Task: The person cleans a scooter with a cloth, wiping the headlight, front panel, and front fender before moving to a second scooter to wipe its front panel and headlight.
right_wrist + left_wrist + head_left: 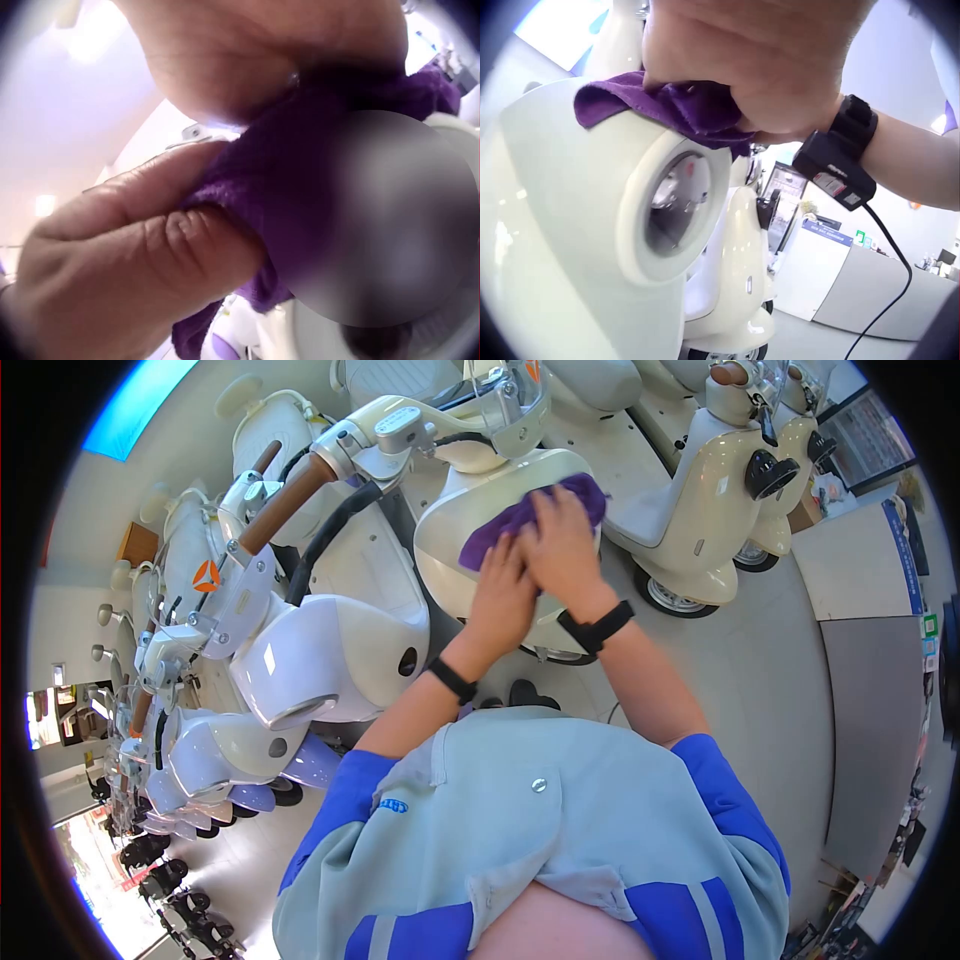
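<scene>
A purple cloth (497,530) lies bunched over the cream front panel (445,525) of a scooter. My left hand (505,598) holds its near side, and in the right wrist view the thumb (195,247) and a finger pinch a fold. Just to the right, my right hand (562,550) grips the cloth from above, bunching it under the palm in the left wrist view. Below the cloth there, a round headlight (679,202) sits in a cream ring. The right fingertips are partly hidden.
White scooters with brown handlebar grips (290,503) crowd the left side. Another cream scooter (690,520) stands close on the right, with a grey and white counter (870,690) beyond. Black wrist straps (597,628) are on both wrists, and a cable (889,296) hangs from the right one.
</scene>
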`<state>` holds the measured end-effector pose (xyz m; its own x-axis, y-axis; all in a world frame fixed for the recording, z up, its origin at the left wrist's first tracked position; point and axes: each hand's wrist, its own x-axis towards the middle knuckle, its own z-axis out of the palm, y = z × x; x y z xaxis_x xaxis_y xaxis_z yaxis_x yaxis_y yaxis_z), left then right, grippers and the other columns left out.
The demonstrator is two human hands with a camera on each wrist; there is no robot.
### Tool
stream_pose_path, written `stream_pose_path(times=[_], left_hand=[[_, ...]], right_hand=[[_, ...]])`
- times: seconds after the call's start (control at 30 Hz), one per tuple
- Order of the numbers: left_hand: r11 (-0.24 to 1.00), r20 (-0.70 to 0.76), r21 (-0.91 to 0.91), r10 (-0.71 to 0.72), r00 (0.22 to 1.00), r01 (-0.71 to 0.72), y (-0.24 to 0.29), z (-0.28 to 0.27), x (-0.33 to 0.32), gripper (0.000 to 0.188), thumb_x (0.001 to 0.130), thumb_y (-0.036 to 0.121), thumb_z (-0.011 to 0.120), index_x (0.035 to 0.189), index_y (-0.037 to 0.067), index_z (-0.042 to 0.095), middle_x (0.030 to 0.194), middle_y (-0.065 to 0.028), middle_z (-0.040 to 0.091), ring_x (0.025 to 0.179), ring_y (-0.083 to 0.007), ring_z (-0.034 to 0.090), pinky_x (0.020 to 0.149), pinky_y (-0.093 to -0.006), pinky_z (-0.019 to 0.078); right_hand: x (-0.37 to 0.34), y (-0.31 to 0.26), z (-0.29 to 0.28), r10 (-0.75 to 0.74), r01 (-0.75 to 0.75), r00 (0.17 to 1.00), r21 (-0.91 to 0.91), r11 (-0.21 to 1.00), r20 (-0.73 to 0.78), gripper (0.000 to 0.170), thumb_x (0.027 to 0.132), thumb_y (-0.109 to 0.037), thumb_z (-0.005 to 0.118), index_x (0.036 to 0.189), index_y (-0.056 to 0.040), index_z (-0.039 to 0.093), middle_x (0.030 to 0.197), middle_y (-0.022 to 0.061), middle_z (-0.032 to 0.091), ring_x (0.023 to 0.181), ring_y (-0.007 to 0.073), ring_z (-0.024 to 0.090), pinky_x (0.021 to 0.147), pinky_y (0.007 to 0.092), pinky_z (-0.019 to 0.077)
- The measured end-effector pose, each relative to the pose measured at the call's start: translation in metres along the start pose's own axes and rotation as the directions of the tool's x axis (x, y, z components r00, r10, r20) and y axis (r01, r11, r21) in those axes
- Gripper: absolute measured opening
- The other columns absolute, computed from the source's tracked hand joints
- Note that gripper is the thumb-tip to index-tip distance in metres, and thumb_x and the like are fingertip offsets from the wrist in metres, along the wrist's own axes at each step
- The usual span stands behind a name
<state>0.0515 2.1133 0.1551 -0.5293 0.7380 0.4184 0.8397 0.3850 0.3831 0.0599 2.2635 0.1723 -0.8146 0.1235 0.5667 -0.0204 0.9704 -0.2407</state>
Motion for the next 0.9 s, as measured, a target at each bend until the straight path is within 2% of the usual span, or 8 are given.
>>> stream_pose_path(times=[0.13,0.23,0.37,0.47,0.6,0.63,0.83,0.9], left_hand=[[0.97,-0.032,-0.202,-0.144,0.989,0.135,-0.022,-0.006,-0.041,0.054,0.08,-0.002,0.057,0.133,0.0,0.052,0.149,-0.0277,0.037,0.139,-0.0477,0.034,0.113,-0.0546,0.0312],[0.98,-0.035,-0.167,-0.12,0.992,0.113,-0.025,-0.012,-0.033,0.054,0.08,0.002,0.058,0.134,0.0,0.052,0.149,-0.028,0.036,0.141,-0.0466,0.032,0.115,-0.0555,0.0283],[0.997,0.036,-0.05,-0.051,0.998,0.053,-0.002,-0.02,0.02,0.056,0.081,0.01,0.061,0.135,0.002,0.051,0.15,-0.0258,0.037,0.143,-0.0439,0.03,0.115,-0.0582,0.0237],[0.999,0.04,0.022,0.039,0.998,-0.04,0.006,-0.011,0.051,0.056,0.081,0.013,0.061,0.135,0.003,0.051,0.151,-0.0242,0.038,0.142,-0.0434,0.03,0.116,-0.0598,0.0209],[0.998,0.013,-0.01,0.056,0.998,-0.056,-0.007,-0.004,0.047,0.052,0.076,0.012,0.065,0.127,0.003,0.055,0.149,-0.0227,0.04,0.141,-0.0425,0.032,0.116,-0.0602,0.0216],[0.998,0.022,-0.04,0.055,0.998,-0.054,-0.016,-0.005,0.034,0.051,0.075,0.011,0.066,0.124,0.002,0.056,0.149,-0.0225,0.041,0.141,-0.0424,0.032,0.116,-0.0602,0.022],[0.964,-0.097,-0.25,-0.115,0.989,0.088,-0.065,-0.014,-0.027,0.044,0.081,0.007,0.063,0.124,0.001,0.056,0.141,-0.0247,0.047,0.137,-0.0468,0.038,0.115,-0.0559,0.0271],[0.968,-0.092,-0.239,-0.097,0.991,0.072,-0.076,-0.022,-0.015,0.044,0.083,0.008,0.061,0.126,0.0,0.055,0.142,-0.0249,0.047,0.137,-0.0463,0.038,0.115,-0.0559,0.0268]], right_hand=[[-0.017,-0.031,-0.008,-0.193,0.161,0.975,0.252,0.954,0.107,0.047,0.084,-0.02,0.068,0.127,-0.0069,0.059,0.142,0.0194,0.049,0.134,0.0402,0.044,0.112,0.052,0.0337],[-0.015,-0.021,-0.005,-0.122,0.108,0.991,0.19,0.976,0.06,0.049,0.083,-0.022,0.069,0.129,-0.0119,0.058,0.143,0.0174,0.048,0.136,0.0391,0.042,0.113,0.0518,0.0333],[-0.014,0.031,0.006,0.197,-0.177,0.979,0.27,0.946,-0.048,0.049,0.086,-0.026,0.067,0.131,-0.0107,0.056,0.139,0.0223,0.051,0.127,0.0414,0.05,0.107,0.0481,0.0405],[0.001,0.062,-0.003,0.534,-0.66,0.747,0.542,0.52,0.396,0.052,0.089,-0.03,0.062,0.135,-0.0069,0.052,0.139,0.0262,0.05,0.123,0.046,0.051,0.103,0.0489,0.0429],[0.005,0.046,0.01,0.46,-0.519,0.853,0.311,0.796,0.246,0.055,0.089,-0.028,0.058,0.137,-0.0026,0.049,0.139,0.0331,0.046,0.125,0.0494,0.048,0.105,0.0499,0.0414],[0.002,0.032,0.01,0.3,-0.315,0.949,0.206,0.927,0.1,0.054,0.087,-0.025,0.058,0.136,-0.002,0.05,0.138,0.0364,0.045,0.126,0.0518,0.046,0.107,0.0502,0.0397],[0.008,-0.033,0.002,-0.196,0.164,0.968,0.194,0.967,0.158,0.056,0.08,-0.019,0.069,0.133,-0.0089,0.056,0.146,0.0204,0.046,0.133,0.0386,0.045,0.111,0.0484,0.0365],[0.021,-0.028,0.002,-0.187,0.144,0.969,0.244,0.959,0.163,0.056,0.079,-0.018,0.07,0.133,-0.0087,0.056,0.145,0.0185,0.047,0.133,0.0368,0.045,0.111,0.0482,0.0365]])
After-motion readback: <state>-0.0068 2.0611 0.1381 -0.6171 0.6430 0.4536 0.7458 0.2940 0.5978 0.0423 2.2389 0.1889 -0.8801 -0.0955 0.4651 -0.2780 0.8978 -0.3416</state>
